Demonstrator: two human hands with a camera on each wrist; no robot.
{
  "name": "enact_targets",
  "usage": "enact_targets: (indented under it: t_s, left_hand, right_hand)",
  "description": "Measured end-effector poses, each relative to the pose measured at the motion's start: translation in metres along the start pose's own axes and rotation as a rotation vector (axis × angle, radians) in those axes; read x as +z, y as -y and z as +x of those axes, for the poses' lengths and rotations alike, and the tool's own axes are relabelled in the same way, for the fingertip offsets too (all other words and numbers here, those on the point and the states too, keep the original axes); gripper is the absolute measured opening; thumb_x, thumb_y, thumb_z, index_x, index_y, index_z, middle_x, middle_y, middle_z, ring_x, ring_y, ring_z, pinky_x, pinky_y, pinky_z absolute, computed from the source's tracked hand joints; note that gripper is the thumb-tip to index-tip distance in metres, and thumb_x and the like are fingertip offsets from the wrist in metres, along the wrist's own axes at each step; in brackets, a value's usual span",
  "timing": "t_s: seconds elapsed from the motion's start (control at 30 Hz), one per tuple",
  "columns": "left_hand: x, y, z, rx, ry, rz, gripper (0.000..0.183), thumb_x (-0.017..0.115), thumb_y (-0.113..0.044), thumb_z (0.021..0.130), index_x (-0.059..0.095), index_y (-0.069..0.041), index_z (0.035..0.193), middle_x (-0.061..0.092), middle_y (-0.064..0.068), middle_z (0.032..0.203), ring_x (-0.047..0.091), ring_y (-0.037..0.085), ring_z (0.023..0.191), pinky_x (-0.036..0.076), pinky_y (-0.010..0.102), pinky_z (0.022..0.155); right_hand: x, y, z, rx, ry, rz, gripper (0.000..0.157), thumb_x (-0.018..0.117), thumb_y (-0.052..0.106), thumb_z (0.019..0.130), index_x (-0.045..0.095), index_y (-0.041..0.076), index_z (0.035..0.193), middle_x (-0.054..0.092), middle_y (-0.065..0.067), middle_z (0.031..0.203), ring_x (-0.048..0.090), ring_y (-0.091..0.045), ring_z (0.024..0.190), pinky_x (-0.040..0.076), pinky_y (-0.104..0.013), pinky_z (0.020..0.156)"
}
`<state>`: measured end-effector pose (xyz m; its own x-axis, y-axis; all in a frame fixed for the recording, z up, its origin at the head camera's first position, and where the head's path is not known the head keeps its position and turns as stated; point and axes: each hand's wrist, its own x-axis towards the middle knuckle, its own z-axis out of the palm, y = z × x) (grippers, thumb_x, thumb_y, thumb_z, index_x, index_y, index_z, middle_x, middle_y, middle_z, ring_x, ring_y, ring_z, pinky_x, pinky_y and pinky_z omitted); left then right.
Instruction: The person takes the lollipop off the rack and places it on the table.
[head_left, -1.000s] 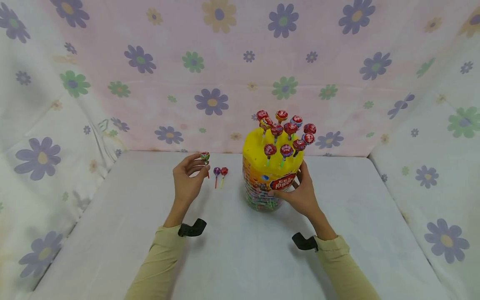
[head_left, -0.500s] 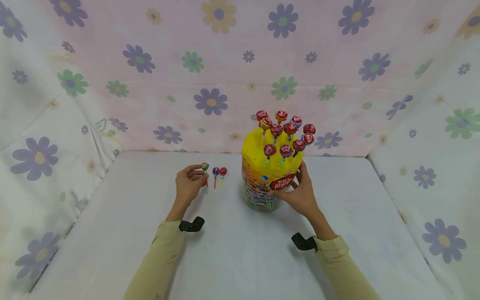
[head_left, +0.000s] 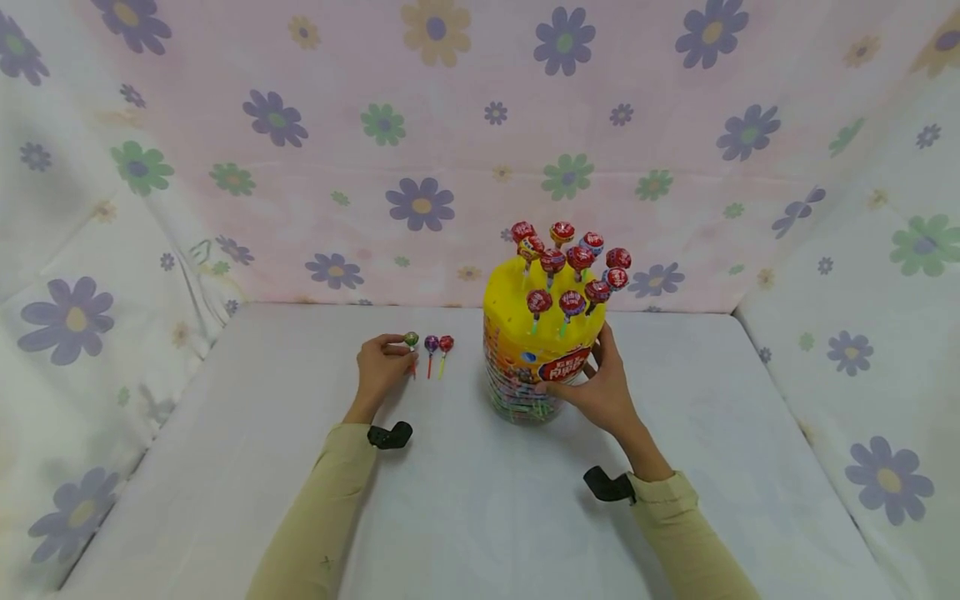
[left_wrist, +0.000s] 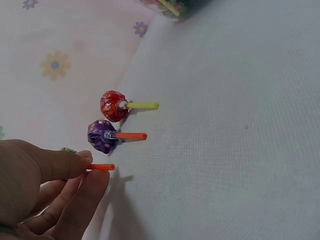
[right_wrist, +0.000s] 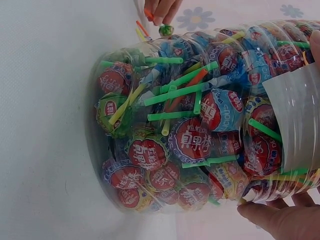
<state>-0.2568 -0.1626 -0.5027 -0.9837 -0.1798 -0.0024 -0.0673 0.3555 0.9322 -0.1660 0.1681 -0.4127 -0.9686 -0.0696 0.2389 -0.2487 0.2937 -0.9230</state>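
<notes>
My left hand (head_left: 381, 367) pinches the orange stick of a green-wrapped lollipop (head_left: 411, 339) between thumb and fingertips, low over the table. In the left wrist view, thumb and fingers hide most of its wrapper. Just right of it lie a purple lollipop (left_wrist: 102, 136) with an orange stick and a red lollipop (left_wrist: 114, 106) with a yellow stick, side by side. My right hand (head_left: 596, 387) grips the side of a clear jar (right_wrist: 112, 165) packed with wrapped lollipops. The jar has a yellow lid (head_left: 510, 292), from which several red-topped lollipops stand up on their sticks.
A white cloth covers the table (head_left: 480, 500). Behind it hangs a pink floral curtain (head_left: 465, 150), with pale floral cloth at both sides. Black wrist cameras (head_left: 390, 435) sit at both sleeve cuffs.
My left hand has lowered the green lollipop toward the table, bringing it into line with the purple and red ones. The right hand and jar have stayed in place.
</notes>
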Motion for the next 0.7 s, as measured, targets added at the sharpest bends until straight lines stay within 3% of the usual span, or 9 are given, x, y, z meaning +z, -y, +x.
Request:
enact_targets:
  t_s: [0.7]
  left_hand:
    - [0.0101, -0.0008, 0.0031, 0.016, -0.039, 0.109, 0.038, 0.078, -0.002, 0.084, 0.067, 0.009, 0.119, 0.074, 0.026, 0.099, 0.075, 0.025, 0.079, 0.053, 0.015, 0.06]
  right_hand:
    - [-0.0015, -0.0025, 0.0015, -0.016, 0.012, 0.038, 0.095, 0.084, -0.001, 0.08, 0.026, 0.006, 0.155, 0.042, -0.019, 0.149, 0.043, -0.04, 0.14, 0.039, -0.063, 0.112]
